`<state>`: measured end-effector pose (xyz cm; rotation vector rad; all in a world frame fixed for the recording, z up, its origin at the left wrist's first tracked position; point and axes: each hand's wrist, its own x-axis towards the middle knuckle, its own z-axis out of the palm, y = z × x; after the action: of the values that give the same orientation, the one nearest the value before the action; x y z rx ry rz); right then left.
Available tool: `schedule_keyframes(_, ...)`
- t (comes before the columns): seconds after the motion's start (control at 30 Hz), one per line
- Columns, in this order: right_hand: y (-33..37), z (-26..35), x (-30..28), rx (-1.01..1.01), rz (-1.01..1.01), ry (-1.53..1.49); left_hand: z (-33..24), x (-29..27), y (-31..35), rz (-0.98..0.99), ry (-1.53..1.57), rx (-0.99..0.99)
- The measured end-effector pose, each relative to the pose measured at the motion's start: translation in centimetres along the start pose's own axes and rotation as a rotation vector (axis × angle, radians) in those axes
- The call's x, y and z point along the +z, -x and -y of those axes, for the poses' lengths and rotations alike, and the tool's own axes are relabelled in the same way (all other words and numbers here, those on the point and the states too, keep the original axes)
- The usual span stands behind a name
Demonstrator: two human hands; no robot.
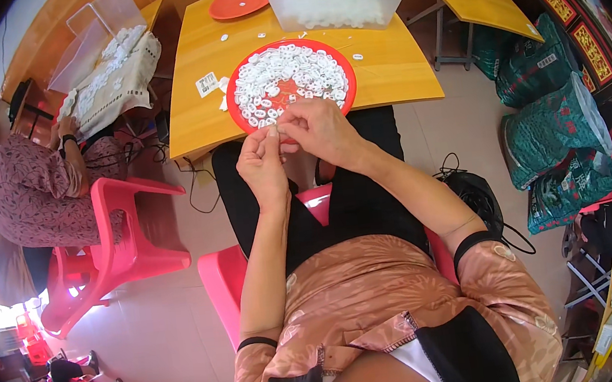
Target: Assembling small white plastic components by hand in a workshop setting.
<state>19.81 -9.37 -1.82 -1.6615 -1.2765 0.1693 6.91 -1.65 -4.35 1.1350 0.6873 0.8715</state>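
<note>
My left hand [265, 167] and my right hand [327, 133] meet at the near edge of a round red tray [351, 76]. Thumbs and fingers of both are pinched together at one spot, tip to tip. Whatever sits between them is too small and too covered to make out. Many small white oval pieces [269, 68] with dark openings fill the tray, heaped at the back and thinner toward the front, where red bottom shows. The tray rests on a yellow wooden table [188, 53].
Behind the tray stands a clear plastic bin [335, 14] of white pieces, beside an orange-red plate [235, 3]. At left, a co-worker [41, 183] sits by a pink chair [122, 234]. Green sacks [551, 125] are piled at right, near a black bag [473, 198] on the floor.
</note>
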Motion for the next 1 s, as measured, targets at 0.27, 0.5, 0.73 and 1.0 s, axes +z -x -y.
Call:
schedule_keyframes(0.27,-0.8,-5.4,-3.0,0.561,0.058,-0.889,-1.1,2.3,-2.0,0.101,-0.533,0.233)
schedule_keyframes(0.5,0.0,-7.4,-4.4,0.268,-0.02,-0.132,1.2,2.5,-7.6,0.152,-1.152,0.559)
schedule_keyframes(0.73,0.4,-8.6,-5.5,0.287,-0.048,-0.08,3.3,6.2,-9.7,0.247,-1.333,0.588)
schedule_keyframes(1.0,0.6,-8.7,-6.4,0.266,-0.089,-0.067,4.0,7.5,-10.4,0.315,-1.362,0.441)
